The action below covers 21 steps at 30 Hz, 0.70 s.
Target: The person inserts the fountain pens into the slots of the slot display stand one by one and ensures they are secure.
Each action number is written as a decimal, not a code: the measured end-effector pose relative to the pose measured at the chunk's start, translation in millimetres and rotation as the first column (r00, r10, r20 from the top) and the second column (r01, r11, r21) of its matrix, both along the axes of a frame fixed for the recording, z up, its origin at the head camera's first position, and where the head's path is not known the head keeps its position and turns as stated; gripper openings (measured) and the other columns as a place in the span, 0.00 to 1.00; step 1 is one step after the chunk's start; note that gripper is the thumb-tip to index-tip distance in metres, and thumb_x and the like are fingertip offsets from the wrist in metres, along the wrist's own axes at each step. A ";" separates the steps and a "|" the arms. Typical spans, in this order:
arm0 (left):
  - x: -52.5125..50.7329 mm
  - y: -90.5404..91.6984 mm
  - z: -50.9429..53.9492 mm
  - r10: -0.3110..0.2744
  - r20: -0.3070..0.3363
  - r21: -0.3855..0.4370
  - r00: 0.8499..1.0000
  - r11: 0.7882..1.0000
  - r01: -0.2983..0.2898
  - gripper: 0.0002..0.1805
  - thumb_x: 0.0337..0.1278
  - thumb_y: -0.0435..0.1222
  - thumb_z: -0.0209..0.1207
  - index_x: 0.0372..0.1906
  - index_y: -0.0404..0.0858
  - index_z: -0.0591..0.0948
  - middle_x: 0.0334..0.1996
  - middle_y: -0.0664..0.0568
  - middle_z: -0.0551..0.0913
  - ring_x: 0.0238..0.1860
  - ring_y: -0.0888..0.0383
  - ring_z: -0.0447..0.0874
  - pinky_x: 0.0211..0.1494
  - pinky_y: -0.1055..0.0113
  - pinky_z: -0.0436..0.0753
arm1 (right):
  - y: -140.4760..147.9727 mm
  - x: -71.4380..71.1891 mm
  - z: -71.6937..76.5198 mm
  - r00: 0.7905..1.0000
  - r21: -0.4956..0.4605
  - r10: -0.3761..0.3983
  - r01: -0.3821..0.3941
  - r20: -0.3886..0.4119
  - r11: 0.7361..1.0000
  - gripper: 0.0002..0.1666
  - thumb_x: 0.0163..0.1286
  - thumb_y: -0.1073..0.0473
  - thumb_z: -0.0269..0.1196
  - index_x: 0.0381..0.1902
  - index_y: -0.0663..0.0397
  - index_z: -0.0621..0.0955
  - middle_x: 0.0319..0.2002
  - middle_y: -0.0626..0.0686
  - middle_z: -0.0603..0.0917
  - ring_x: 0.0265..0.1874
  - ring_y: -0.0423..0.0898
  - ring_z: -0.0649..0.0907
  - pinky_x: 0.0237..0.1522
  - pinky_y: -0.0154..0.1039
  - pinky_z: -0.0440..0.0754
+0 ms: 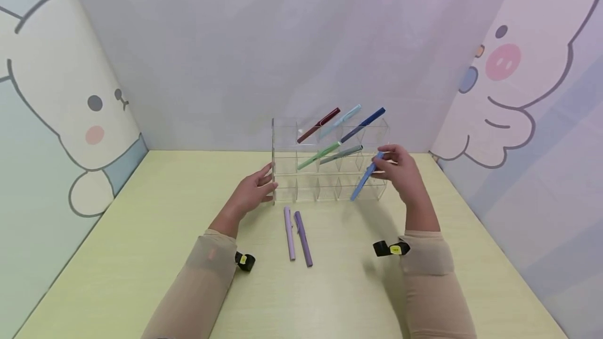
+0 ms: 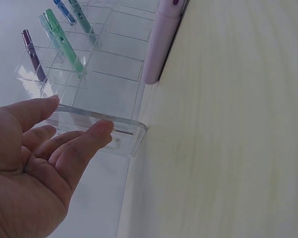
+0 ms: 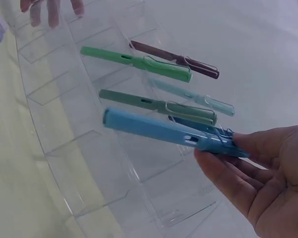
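My right hand pinches a blue pen near its cap end, tilted over the right side of a clear pen rack. The blue pen is in front of the rack's tiers in the right wrist view. At the rack's left side panel, my left hand rests its fingertips, thumb and fingers spread apart. Dark red, light blue and dark blue pens lean in the top tier. Below them lean a green pen and a grey-green pen.
A light purple pen and a darker purple pen lie on the pale wooden table before the rack. Behind it hangs a pale backdrop, with cartoon-printed panels at both sides.
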<state>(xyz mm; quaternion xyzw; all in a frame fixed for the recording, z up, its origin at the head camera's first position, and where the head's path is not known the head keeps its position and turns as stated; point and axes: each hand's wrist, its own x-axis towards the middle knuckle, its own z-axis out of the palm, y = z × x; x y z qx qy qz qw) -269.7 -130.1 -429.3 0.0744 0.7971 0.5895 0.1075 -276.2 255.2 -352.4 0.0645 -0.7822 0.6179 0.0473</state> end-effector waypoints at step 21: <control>-0.8 -0.6 -2.0 0.008 -0.007 0.000 1.000 1.000 -0.008 0.37 0.70 0.43 0.57 0.76 0.64 0.53 0.73 0.50 0.64 0.62 0.48 0.78 0.53 0.62 0.86 | -1.7 -8.8 -2.6 0.800 -0.658 -0.465 0.120 -0.380 0.743 0.19 0.65 0.72 0.64 0.53 0.63 0.75 0.44 0.61 0.78 0.41 0.57 0.86 0.46 0.45 0.87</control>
